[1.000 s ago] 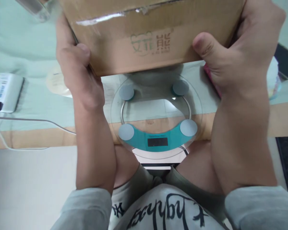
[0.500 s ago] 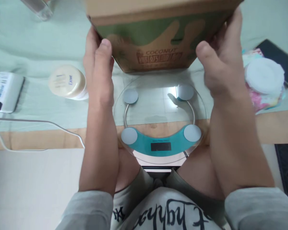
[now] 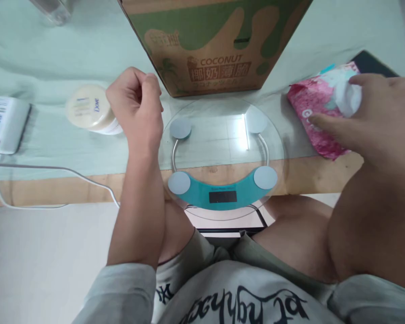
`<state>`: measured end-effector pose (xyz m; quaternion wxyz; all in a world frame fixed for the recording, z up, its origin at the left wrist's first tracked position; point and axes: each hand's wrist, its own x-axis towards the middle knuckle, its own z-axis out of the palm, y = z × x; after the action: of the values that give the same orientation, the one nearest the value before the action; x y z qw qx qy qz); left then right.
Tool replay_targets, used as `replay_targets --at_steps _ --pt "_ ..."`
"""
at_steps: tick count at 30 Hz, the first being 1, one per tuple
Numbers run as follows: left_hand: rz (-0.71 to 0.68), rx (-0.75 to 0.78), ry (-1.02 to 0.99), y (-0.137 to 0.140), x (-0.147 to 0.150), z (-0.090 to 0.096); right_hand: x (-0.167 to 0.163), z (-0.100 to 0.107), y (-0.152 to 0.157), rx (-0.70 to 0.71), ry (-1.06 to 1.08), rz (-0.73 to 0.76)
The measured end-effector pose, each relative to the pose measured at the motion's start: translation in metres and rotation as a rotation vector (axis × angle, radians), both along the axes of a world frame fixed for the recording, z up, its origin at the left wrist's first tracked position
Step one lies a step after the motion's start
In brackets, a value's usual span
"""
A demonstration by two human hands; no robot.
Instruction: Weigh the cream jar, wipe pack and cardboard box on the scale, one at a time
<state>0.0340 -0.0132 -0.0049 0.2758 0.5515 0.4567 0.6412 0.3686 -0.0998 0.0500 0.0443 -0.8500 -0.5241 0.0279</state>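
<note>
My left hand (image 3: 137,101) is curled into a loose fist between the cream-lidded Dove jar (image 3: 89,108) and the lower left corner of a cardboard box (image 3: 219,54). No object shows in its fingers. Printed with "COCONUT", the box stands upright just beyond a round glass bathroom scale (image 3: 209,135) with a dark display. Over at the right, my right hand (image 3: 381,117) grips a pink and white tissue pack (image 3: 319,108), thumb on its near face and fingers across the top. Something white on the pack shows between thumb and fingers; part of it is hidden.
A white device with a barcode label (image 3: 8,123) lies at the left, with a white cable (image 3: 70,171) along the wooden edge (image 3: 310,173). A dark flat object (image 3: 371,63) lies behind the pack. A clear container (image 3: 56,11) is at the upper left.
Both hands have let go of the box, which now stands past the scale. My left hand has curled up; my right hand has moved right onto the tissue pack, now shifted left.
</note>
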Motion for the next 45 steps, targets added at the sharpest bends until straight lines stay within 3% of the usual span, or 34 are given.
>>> replay_targets --at_steps 4,8,13,15,19,22,25,29,33,36,39,45 --pt "0.002 0.032 0.024 0.0 0.002 0.001 0.004 -0.008 0.003 -0.011 0.059 -0.208" --pt "-0.017 0.078 0.032 0.001 0.002 0.0 0.011 -0.02 0.014 0.09 0.012 -0.136" --pt "-0.027 0.119 0.036 -0.001 0.001 0.002 0.026 -0.028 0.012 0.242 0.106 -0.121" --pt "-0.053 0.132 0.03 0.0 0.0 0.003 0.027 -0.022 0.004 0.345 0.161 0.04" --pt "-0.107 0.156 -0.001 0.0 0.0 0.004 -0.002 -0.002 -0.014 0.57 0.296 0.616" --pt "-0.189 0.216 -0.033 -0.005 0.006 0.006 -0.047 0.005 -0.023 0.515 0.333 0.862" --pt "-0.278 0.27 -0.037 -0.018 0.018 0.008 -0.087 0.001 -0.026 0.407 0.327 0.98" --pt "-0.393 0.276 0.134 -0.039 0.036 0.01 -0.105 -0.011 -0.02 0.344 0.376 0.996" --pt "-0.406 0.069 0.354 -0.05 0.044 0.012 -0.093 -0.028 -0.007 0.475 0.526 0.974" --pt "-0.427 -0.044 0.457 -0.048 0.044 0.009 -0.087 -0.043 0.0 0.392 0.535 0.899" --pt "-0.442 -0.064 0.462 -0.044 0.043 0.004 -0.088 -0.049 0.002 0.341 0.561 0.857" --pt "-0.393 -0.074 0.417 -0.046 0.045 0.001 -0.094 -0.05 -0.003 0.466 0.582 0.818"
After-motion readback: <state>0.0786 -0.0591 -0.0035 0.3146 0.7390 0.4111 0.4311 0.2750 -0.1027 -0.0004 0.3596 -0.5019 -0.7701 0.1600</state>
